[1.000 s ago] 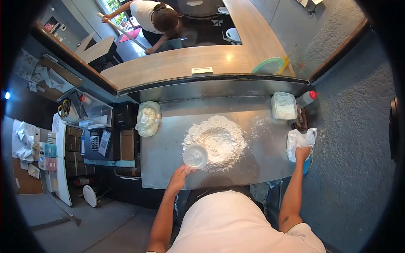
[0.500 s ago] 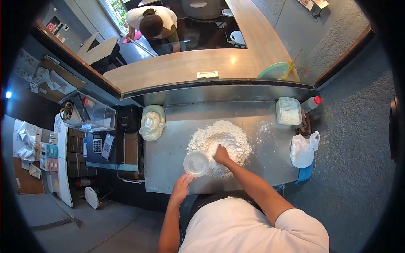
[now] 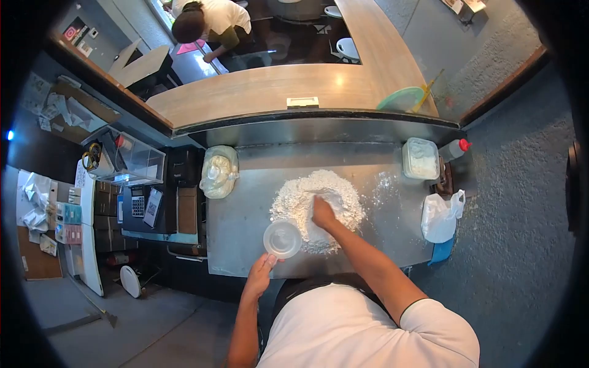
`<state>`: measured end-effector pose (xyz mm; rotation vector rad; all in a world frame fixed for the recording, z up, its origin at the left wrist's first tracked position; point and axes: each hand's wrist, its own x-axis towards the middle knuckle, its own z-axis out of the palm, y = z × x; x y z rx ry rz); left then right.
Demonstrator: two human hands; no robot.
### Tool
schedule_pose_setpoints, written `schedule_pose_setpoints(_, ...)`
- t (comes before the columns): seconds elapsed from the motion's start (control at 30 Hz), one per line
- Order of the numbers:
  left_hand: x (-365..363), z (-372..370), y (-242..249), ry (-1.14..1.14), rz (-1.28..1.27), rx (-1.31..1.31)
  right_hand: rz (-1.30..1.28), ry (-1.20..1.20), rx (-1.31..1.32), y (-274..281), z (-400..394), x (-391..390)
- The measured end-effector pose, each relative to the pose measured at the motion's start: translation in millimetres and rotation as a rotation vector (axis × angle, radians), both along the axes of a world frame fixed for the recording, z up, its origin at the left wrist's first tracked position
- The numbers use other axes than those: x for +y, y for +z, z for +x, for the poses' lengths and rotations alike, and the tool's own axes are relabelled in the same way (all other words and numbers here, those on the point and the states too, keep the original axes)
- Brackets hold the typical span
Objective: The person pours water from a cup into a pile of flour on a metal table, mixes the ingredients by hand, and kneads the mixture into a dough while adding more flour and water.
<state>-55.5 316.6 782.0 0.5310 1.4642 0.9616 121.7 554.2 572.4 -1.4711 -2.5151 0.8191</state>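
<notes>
A mound of white flour (image 3: 343, 211), crumbly at its rim and hollowed in the middle, lies on the metal worktop (image 3: 245, 245). My right hand (image 3: 323, 213) reaches into the hollow with its fingers curled together; whatever they hold, if anything, is hidden. Over the mound's near left edge is a round, clear plastic bowl (image 3: 283, 239). My left hand (image 3: 262, 270) grips the near rim of this bowl, which is tilted so that its inside faces up at me. What the bowl contains, if anything, is hard to make out.
A tied bag of pale dough or powder (image 3: 219, 173) stands at the back left. At the right are a tub of white powder (image 3: 421, 159), a red-capped bottle (image 3: 457, 148) and a white plastic bag (image 3: 440, 218). Beyond the raised counter (image 3: 257, 86), another person (image 3: 211, 24) bends over.
My right hand has shifted slightly within the flour hollow. My left hand still grips the bowl in nearly the same place. The person beyond the counter has leaned further left.
</notes>
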Motion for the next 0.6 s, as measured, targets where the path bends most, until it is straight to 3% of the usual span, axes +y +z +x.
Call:
schedule_pose_setpoints(0.1, 4.3, 4.5, 6.2, 0.022, -0.008, -0.004, -0.066, 0.167, -0.005, -2.4, -33.9, -25.6)
schedule_pose_setpoints(0.13, 3.3, 3.6, 6.8, 0.018, -0.027, 0.012, -0.182, 0.158, -0.051, 31.7, -32.9, -33.7)
schedule_pose_setpoints(0.27, -1.0, 1.7, 1.3, 0.011, -0.040, 0.028, -0.020, 0.259, -0.051, 24.9, 16.7, -60.3)
schedule_pose_setpoints(0.4, -0.2, 6.9, 12.9, 0.041, -0.013, 0.036, -0.036, 0.355, -0.132, 19.0, 60.7, -25.0)
schedule_pose_setpoints(0.6, -8.3, 8.7, 15.8, 0.018, -0.007, 0.018, 0.057, 0.301, -0.069, 21.1, 47.4, 22.5)
